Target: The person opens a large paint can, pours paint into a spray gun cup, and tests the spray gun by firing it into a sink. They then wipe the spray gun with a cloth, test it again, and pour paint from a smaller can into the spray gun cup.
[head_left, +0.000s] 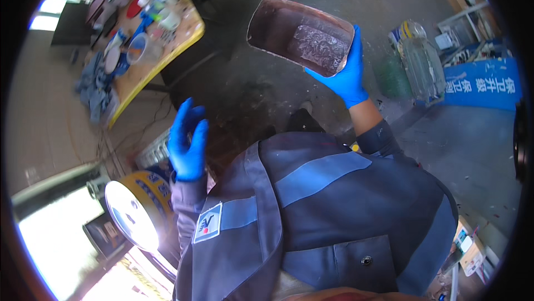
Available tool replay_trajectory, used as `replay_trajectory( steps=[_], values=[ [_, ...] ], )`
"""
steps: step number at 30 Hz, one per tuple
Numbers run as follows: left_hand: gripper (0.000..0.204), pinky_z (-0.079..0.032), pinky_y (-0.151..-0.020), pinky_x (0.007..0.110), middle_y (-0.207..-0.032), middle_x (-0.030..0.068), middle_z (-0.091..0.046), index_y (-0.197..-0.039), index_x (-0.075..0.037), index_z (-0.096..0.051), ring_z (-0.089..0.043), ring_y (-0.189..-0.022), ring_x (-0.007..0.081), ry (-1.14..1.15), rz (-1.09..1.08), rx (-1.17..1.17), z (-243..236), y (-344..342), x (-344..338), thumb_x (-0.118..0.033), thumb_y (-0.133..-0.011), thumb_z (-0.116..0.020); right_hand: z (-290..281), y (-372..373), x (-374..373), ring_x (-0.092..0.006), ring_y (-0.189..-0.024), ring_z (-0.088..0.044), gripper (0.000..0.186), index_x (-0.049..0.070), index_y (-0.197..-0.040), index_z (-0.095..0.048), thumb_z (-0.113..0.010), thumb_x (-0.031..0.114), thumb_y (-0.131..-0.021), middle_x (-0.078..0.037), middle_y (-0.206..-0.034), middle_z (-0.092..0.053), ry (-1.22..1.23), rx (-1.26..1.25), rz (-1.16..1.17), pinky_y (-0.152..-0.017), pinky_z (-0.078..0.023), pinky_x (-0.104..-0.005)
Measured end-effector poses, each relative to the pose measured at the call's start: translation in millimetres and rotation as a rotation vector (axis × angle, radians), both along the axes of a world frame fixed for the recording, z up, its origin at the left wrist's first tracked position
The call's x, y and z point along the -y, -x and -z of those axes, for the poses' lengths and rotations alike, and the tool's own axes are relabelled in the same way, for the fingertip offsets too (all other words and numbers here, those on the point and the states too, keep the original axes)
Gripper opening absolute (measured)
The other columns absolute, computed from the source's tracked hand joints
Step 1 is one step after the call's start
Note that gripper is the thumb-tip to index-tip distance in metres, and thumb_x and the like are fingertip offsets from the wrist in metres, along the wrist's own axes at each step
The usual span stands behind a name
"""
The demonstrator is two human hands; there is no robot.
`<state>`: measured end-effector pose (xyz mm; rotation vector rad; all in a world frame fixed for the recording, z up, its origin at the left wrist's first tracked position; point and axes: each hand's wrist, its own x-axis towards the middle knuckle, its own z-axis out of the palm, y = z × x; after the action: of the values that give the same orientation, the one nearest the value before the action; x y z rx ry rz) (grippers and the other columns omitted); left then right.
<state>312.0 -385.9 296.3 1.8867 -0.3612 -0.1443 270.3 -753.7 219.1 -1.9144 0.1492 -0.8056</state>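
My right hand [350,81], in a blue glove, grips one end of a deep rectangular tub [272,23] with rounded corners. The tub is raised over the grey floor and tilted, so its inside faces me. Its walls are stained brown, and a pale, streaky residue covers part of the bottom. The gloved fingers under the tub are hidden. On the other side, my left hand [188,144] is up in the air in a matching blue glove. Its fingers and thumb are apart, and it holds nothing.
A yellow-edged table [189,37] at the far left carries a clear plastic cup [143,50], bottles and rags. Beside my left forearm stands a yellow bucket [150,190] with a bright white end. A large clear container [424,70] and a blue panel [481,81] are at the right.
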Motion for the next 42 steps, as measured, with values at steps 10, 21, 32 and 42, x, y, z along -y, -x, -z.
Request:
replay_trajectory(
  steps=[10,21,32,42],
  values=[
    [0.095,-0.046,-0.103,0.038,-0.131,0.0152,-0.057,-0.145,-0.006,-0.040,-0.057,-0.118,0.0241,-0.101,0.685,0.007,86.4,-160.3,318.3,-0.018,-0.065,-0.090,0.2,7.7,156.7,-0.0271,-0.135,-0.040,0.127,0.005,-0.154,-0.009,-0.093,0.022,-0.061,-0.016,-0.148,-0.036,0.000,-0.013,0.108,-0.111,-0.035,-0.0411],
    [0.051,-0.046,-0.101,0.038,-0.120,0.0123,-0.066,-0.122,-0.002,-0.061,-0.062,-0.112,0.0229,-0.251,1.372,0.164,129.8,-251.4,623.6,-0.011,-0.073,-0.073,53.0,-17.2,350.3,-0.0299,-0.139,-0.034,0.131,-0.002,-0.152,-0.003,-0.092,0.029,-0.062,-0.023,-0.151,-0.031,-0.430,-0.016,0.221,-0.115,-0.027,-0.0395],
    [0.095,-0.046,-0.100,0.041,-0.128,0.0136,-0.054,-0.135,0.000,-0.041,-0.054,-0.115,0.0252,0.071,0.831,-0.172,220.2,-263.7,843.5,-0.007,-0.055,-0.092,224.8,81.4,548.2,-0.0316,-0.121,-0.056,0.078,0.001,-0.135,-0.051,-0.076,0.044,-0.075,-0.022,-0.131,-0.057,-0.689,-0.677,0.772,-0.101,-0.045,-0.0378],
    [0.078,-0.042,-0.104,0.037,-0.134,0.0118,-0.052,-0.138,-0.003,-0.042,-0.053,-0.119,0.0234,0.187,0.704,-0.431,241.7,-212.0,944.0,0.003,-0.071,-0.081,381.1,69.4,695.2,-0.0312,-0.110,-0.057,0.079,-0.002,-0.139,-0.041,-0.076,0.030,-0.075,-0.023,-0.126,-0.055,-1.015,-0.682,0.785,-0.088,-0.048,-0.0404]
  ],
)
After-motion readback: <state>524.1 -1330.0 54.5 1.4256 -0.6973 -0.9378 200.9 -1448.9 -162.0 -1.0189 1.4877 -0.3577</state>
